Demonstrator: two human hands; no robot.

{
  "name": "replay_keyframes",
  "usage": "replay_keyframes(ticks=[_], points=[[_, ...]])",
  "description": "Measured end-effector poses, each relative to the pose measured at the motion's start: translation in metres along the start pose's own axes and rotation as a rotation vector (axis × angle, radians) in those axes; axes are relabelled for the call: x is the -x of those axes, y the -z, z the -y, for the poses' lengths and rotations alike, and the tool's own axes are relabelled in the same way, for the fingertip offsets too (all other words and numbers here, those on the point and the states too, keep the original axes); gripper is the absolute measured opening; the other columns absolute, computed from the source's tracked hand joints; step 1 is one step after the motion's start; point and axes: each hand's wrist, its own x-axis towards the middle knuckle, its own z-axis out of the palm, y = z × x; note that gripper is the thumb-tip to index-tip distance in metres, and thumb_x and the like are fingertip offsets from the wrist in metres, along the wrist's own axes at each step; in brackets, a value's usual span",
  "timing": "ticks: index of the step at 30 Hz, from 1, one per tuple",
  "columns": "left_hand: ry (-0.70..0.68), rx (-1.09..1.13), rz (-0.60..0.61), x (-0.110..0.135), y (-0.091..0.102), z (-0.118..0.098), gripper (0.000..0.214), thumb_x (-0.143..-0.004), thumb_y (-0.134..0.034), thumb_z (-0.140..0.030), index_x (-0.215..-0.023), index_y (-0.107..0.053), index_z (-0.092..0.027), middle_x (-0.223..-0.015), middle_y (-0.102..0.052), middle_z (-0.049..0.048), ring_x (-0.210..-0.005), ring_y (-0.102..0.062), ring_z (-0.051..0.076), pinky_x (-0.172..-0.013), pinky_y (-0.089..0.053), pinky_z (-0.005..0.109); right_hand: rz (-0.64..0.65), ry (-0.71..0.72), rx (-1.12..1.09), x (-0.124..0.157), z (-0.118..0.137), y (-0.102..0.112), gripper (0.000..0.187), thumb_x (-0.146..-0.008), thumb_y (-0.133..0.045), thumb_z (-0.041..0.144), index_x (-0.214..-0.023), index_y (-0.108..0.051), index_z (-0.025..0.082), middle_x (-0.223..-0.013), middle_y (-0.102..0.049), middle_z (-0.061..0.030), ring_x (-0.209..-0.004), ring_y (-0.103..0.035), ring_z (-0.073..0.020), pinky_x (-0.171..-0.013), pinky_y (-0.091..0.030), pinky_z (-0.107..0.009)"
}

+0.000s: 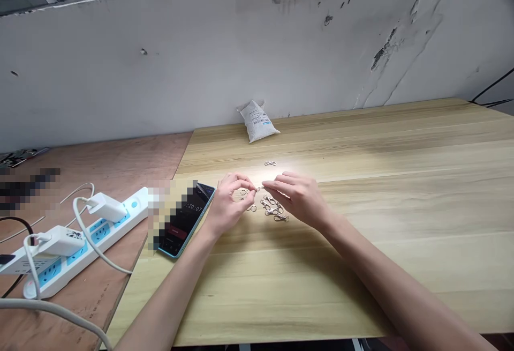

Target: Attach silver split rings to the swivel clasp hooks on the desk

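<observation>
1. On the pale wooden table (361,233), as the head camera shows it, the left hand (231,201) and the right hand (295,195) meet fingertip to fingertip over a small clasp (259,188). It is held just above the tabletop, towards the table's left side.
2. The left thumb and forefinger are pinched on one end of the clasp, and the other fingers curl loosely. The right hand's fingers lie fairly flat, with their tips closed on the other end. The piece is too small to tell exactly which fingers grip it.
3. A heap (273,209) of similar clasps lies just under the right fingers. A few loose rings (251,208) sit beside the left hand, and one stray hook (270,163) lies farther back.
4. The hardware is thin, shiny, silver-coloured metal, made up of curved hooks and round loops. The table is smooth, with a straight light grain. The wall behind it is grey, stained and flaking.
5. The hold looks slight, since only the fingertips grip a slick, tiny part. A slip would likely drop it into the heap, where it would be hard to pick out again. The right wrist hangs close enough to brush the heap and scatter it, and the round rings could roll on the smooth board.
6. A phone (187,219) in a blue case lies near the left wrist. A white power strip (80,238) with plugs and cables sits on the darker board to the left. A small white bag (257,120) leans by the wall.
</observation>
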Motion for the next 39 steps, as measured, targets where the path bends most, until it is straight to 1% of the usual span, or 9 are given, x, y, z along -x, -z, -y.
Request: replay_keyframes(ticks=[4, 7, 15, 20, 27, 30, 33, 37, 39], points=[[0.004, -0.026, 0.012, 0.0, -0.001, 0.001, 0.007, -0.087, -0.062, -0.021, -0.081, -0.067, -0.022, -0.094, -0.064, 0.0027, -0.097, -0.058, 0.021, -0.09, -0.041, 0.036, 0.023, 0.12, 0.123, 0.002, 0.005, 0.003, 0.028, -0.098, -0.044, 0.018, -0.106, -0.071, 0.023, -0.069, -0.068, -0.0007, -0.061, -0.051, -0.0134, -0.054, -0.031, -0.027], [-0.002, -0.037, 0.027, 0.0, 0.0, 0.002, 0.008, -0.087, -0.06, -0.022, -0.082, -0.066, -0.022, -0.095, -0.065, 0.0031, -0.097, -0.058, 0.021, -0.09, -0.041, 0.036, 0.02, 0.192, 0.118, 0.003, 0.011, 0.002, 0.03, -0.097, -0.044, 0.012, -0.108, -0.07, 0.022, -0.075, -0.071, -0.0008, -0.062, -0.051, -0.0132, -0.054, -0.031, -0.028], [-0.022, -0.013, 0.078, -0.001, 0.002, 0.004, 0.007, -0.089, -0.059, -0.021, -0.086, -0.065, -0.022, -0.097, -0.064, 0.0021, -0.1, -0.057, 0.02, -0.094, -0.039, 0.036, -0.042, 0.117, -0.119, 0.002, 0.019, -0.006, 0.02, -0.096, -0.048, 0.016, -0.097, -0.067, 0.02, -0.079, -0.07, -0.0012, -0.068, -0.057, -0.0114, -0.057, -0.038, -0.024], [-0.021, -0.002, 0.107, -0.001, 0.001, 0.007, 0.006, -0.09, -0.057, -0.022, -0.088, -0.063, -0.021, -0.098, -0.064, 0.0024, -0.102, -0.057, 0.02, -0.095, -0.038, 0.036, -0.063, 0.175, -0.018, 0.001, 0.022, -0.009, 0.016, -0.094, -0.05, 0.015, -0.094, -0.066, 0.019, -0.076, -0.068, 0.0004, -0.064, -0.053, -0.0112, -0.055, -0.035, -0.024], [-0.001, -0.026, 0.133, -0.002, -0.002, 0.005, 0.012, -0.092, -0.052, -0.025, -0.086, -0.061, -0.02, -0.097, -0.064, 0.0024, -0.1, -0.057, 0.02, -0.094, -0.038, 0.036, -0.052, 0.227, 0.073, 0.001, 0.028, -0.009, 0.019, -0.088, -0.047, 0.01, -0.076, -0.06, 0.017, -0.07, -0.067, -0.0006, -0.059, -0.049, -0.0116, -0.054, -0.03, -0.026], [0.024, -0.066, 0.125, -0.002, 0.001, 0.008, 0.01, -0.09, -0.056, -0.025, -0.084, -0.063, -0.021, -0.098, -0.065, 0.0023, -0.101, -0.057, 0.02, -0.095, -0.038, 0.037, -0.013, 0.177, 0.016, 0.002, 0.028, -0.008, 0.019, -0.085, -0.046, 0.008, -0.082, -0.062, 0.017, -0.068, -0.067, -0.0002, -0.057, -0.05, -0.0112, -0.053, -0.029, -0.025], [0.041, -0.197, 0.12, -0.002, 0.007, 0.014, 0.007, -0.086, -0.06, -0.024, -0.081, -0.065, -0.022, -0.099, -0.065, 0.0017, -0.102, -0.056, 0.021, -0.095, -0.037, 0.038, 0.034, 0.084, -0.106, 0.004, 0.023, -0.008, 0.021, -0.083, -0.047, 0.009, -0.093, -0.064, 0.017, -0.07, -0.068, 0.0005, -0.057, -0.054, -0.0104, -0.052, -0.029, -0.023], [-0.013, -0.407, 0.133, -0.002, 0.013, 0.021, 0.005, -0.081, -0.062, -0.02, -0.077, -0.065, -0.022, -0.098, -0.065, 0.0007, -0.101, -0.055, 0.022, -0.096, -0.034, 0.041, 0.038, -0.105, -0.185, 0.005, 0.007, -0.01, 0.02, -0.084, -0.049, 0.012, -0.092, -0.065, 0.018, -0.066, -0.066, 0.0019, -0.052, -0.052, -0.0089, -0.054, -0.033, -0.022], [-0.022, -0.462, 0.138, -0.003, 0.015, 0.025, 0.006, -0.081, -0.061, -0.02, -0.077, -0.065, -0.022, -0.097, -0.065, 0.0008, -0.101, -0.054, 0.022, -0.098, -0.033, 0.042, 0.021, -0.215, -0.185, 0.003, -0.007, -0.01, 0.019, -0.085, -0.049, 0.013, -0.093, -0.066, 0.018, -0.07, -0.068, 0.001, -0.053, -0.052, -0.0091, -0.057, -0.036, -0.022]])
